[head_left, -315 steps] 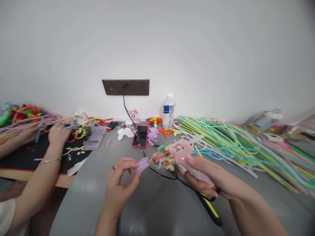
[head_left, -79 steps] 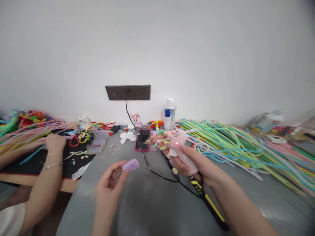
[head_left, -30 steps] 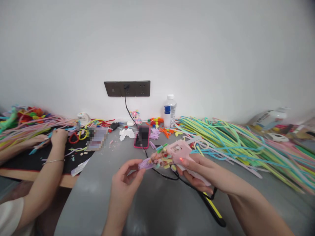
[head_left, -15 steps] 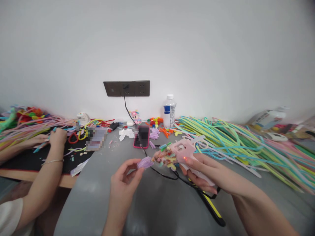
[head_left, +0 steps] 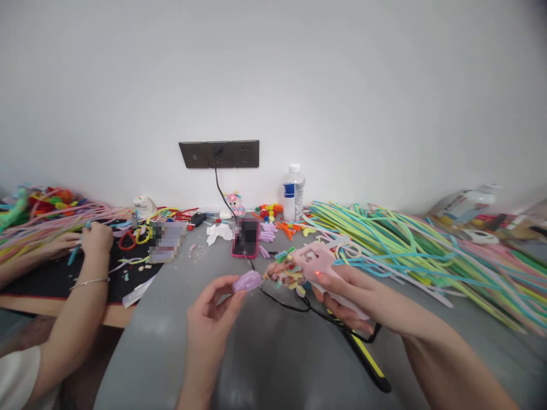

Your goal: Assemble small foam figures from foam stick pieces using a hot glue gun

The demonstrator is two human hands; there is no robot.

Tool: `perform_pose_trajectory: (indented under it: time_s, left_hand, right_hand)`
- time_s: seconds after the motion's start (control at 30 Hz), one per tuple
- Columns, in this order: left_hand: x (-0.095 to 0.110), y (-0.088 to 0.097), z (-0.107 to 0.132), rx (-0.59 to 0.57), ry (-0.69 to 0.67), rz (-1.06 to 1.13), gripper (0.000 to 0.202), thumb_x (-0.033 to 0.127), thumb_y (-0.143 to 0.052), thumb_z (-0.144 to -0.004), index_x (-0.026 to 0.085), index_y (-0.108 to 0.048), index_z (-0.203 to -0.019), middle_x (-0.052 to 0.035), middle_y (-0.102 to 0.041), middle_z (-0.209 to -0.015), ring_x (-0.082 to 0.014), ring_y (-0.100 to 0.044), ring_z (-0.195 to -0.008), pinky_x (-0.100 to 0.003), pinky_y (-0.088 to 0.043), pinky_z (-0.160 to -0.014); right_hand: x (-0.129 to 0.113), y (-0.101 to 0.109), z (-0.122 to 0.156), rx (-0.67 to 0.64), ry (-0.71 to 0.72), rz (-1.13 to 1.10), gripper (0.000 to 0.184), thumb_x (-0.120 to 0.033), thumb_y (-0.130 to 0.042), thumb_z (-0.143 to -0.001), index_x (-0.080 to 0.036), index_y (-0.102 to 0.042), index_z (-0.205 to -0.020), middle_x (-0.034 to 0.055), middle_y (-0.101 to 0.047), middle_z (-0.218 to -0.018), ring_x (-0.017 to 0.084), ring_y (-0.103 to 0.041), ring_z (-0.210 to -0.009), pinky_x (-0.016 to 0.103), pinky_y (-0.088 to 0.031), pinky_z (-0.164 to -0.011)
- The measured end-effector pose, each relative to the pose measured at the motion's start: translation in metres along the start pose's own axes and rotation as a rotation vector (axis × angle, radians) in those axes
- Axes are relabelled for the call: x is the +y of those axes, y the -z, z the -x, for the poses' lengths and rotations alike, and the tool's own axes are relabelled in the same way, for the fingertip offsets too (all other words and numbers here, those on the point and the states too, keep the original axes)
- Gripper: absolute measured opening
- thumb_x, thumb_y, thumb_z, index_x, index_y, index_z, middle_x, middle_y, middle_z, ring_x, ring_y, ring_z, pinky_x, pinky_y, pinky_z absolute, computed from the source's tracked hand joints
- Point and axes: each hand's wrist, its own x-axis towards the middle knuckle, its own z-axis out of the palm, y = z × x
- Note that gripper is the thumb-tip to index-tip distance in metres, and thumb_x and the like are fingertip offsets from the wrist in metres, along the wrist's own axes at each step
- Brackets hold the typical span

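Note:
Between the thumb and fingers of my left hand [head_left: 209, 322] is a small bundle of purple pipe cleaner pieces [head_left: 248, 281]. My right hand [head_left: 348, 293] grips a pink hot glue gun [head_left: 315, 261], its small light glowing orange near my thumb. Coloured fuzzy scraps and glue [head_left: 284, 274] cover the gun's front end and hide most of the nozzle. The tip points left, very close to the bundle's right end; whether they touch I cannot tell. A black cord [head_left: 286, 308] loops beneath the gun.
Behind are a phone [head_left: 247, 238], purple pieces [head_left: 268, 232], crumpled tissue [head_left: 219, 233] and a bottle [head_left: 294, 193]. Long pipe cleaners [head_left: 397, 245] spread at right. A yellow-black tool [head_left: 365, 359] lies below the gun. At left, another person's hands [head_left: 97, 239] work over a black mat [head_left: 106, 290].
My left hand and the purple bundle have shifted slightly left. The glue gun has also moved a little left. The other person's hands have moved slightly.

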Motion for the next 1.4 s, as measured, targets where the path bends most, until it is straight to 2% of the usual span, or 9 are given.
perform_pose_trajectory:
  time_s: [0.23,0.3,0.4,0.53,0.6,0.73,0.9,1.1,1.4]
  left_hand:
    - [0.005,0.003,0.007,0.109,0.050,0.126,0.036,0.043,-0.088,-0.066,0.017,-0.078,-0.089,-0.0076,-0.079,-0.087,-0.0196,-0.074,-0.082,-0.025,-0.060,-0.074]
    - [0.008,0.005,0.014,0.164,0.079,0.186,0.039,0.046,-0.087,-0.066,0.017,-0.077,-0.091,-0.0081,-0.079,-0.089,-0.0205,-0.074,-0.084,-0.026,-0.061,-0.076]
    - [0.010,0.013,0.026,0.152,0.131,0.224,0.041,0.048,-0.089,-0.064,0.017,-0.078,-0.089,-0.0095,-0.080,-0.089,-0.0235,-0.076,-0.083,-0.028,-0.062,-0.072]
    - [0.010,0.026,0.039,0.105,0.179,0.232,0.041,0.047,-0.091,-0.059,0.017,-0.079,-0.084,-0.0100,-0.080,-0.083,-0.0254,-0.076,-0.078,-0.029,-0.063,-0.067]
    - [0.009,0.028,0.044,0.100,0.175,0.253,0.040,0.046,-0.092,-0.057,0.018,-0.080,-0.082,-0.0093,-0.079,-0.081,-0.0256,-0.076,-0.077,-0.029,-0.063,-0.066]
    - [0.006,0.025,0.043,-0.011,0.143,0.255,0.039,0.046,-0.093,-0.055,0.019,-0.080,-0.080,-0.0097,-0.079,-0.079,-0.0272,-0.076,-0.077,-0.030,-0.063,-0.065]
    - [0.005,0.020,0.028,0.021,0.145,0.177,0.038,0.046,-0.090,-0.061,0.018,-0.080,-0.085,-0.0100,-0.079,-0.086,-0.0251,-0.075,-0.077,-0.032,-0.063,-0.070]
    - [0.007,-0.006,0.019,0.134,0.118,0.228,0.039,0.048,-0.087,-0.065,0.018,-0.077,-0.089,-0.0072,-0.078,-0.088,-0.0219,-0.074,-0.085,-0.026,-0.061,-0.072]
    - [-0.003,-0.024,0.008,0.105,0.080,0.185,0.035,0.046,-0.088,-0.065,0.019,-0.078,-0.087,-0.0047,-0.077,-0.085,-0.0180,-0.071,-0.082,-0.025,-0.057,-0.077]
  right_hand:
    - [0.004,-0.007,-0.026,0.010,0.131,-0.173,0.060,-0.073,-0.040,-0.094,-0.016,-0.060,-0.097,-0.0083,-0.042,-0.052,0.008,-0.034,-0.036,0.021,-0.025,-0.038]
    - [0.003,-0.013,-0.047,-0.022,0.180,-0.182,0.057,-0.068,-0.033,-0.098,-0.018,-0.058,-0.089,-0.0055,-0.047,-0.057,0.009,-0.039,-0.040,0.023,-0.032,-0.042]
    - [-0.001,-0.033,-0.084,-0.028,0.269,0.043,0.049,-0.052,-0.032,-0.104,-0.020,-0.053,-0.073,-0.0003,-0.056,-0.066,0.013,-0.051,-0.057,0.026,-0.046,-0.061]
    - [0.000,-0.080,-0.133,-0.008,0.458,0.413,0.032,-0.037,-0.038,-0.105,-0.017,-0.061,-0.114,0.0085,-0.071,-0.105,0.021,-0.065,-0.092,0.032,-0.051,-0.082]
    - [0.007,-0.105,-0.151,0.019,0.519,0.635,0.036,-0.026,-0.046,-0.102,-0.011,-0.055,-0.134,0.0174,-0.066,-0.129,0.027,-0.062,-0.113,0.038,-0.048,-0.095]
    - [0.016,-0.130,-0.164,0.075,0.498,0.946,0.042,-0.029,-0.058,-0.098,-0.007,-0.059,-0.133,0.0222,-0.067,-0.123,0.033,-0.063,-0.113,0.042,-0.049,-0.094]
    - [0.001,-0.087,-0.157,0.235,0.429,0.931,0.017,-0.027,-0.064,-0.096,-0.020,-0.075,-0.107,0.0072,-0.073,-0.108,0.019,-0.067,-0.101,0.026,-0.048,-0.088]
    - [-0.010,-0.005,-0.164,0.476,0.148,1.051,0.019,-0.010,-0.057,-0.094,-0.010,-0.076,-0.097,0.0189,-0.076,-0.105,0.029,-0.069,-0.103,0.036,-0.046,-0.090]
    - [0.005,0.001,-0.177,0.476,0.069,1.050,0.013,-0.003,-0.065,-0.084,-0.012,-0.074,-0.086,0.0176,-0.077,-0.096,0.027,-0.069,-0.101,0.034,-0.048,-0.087]
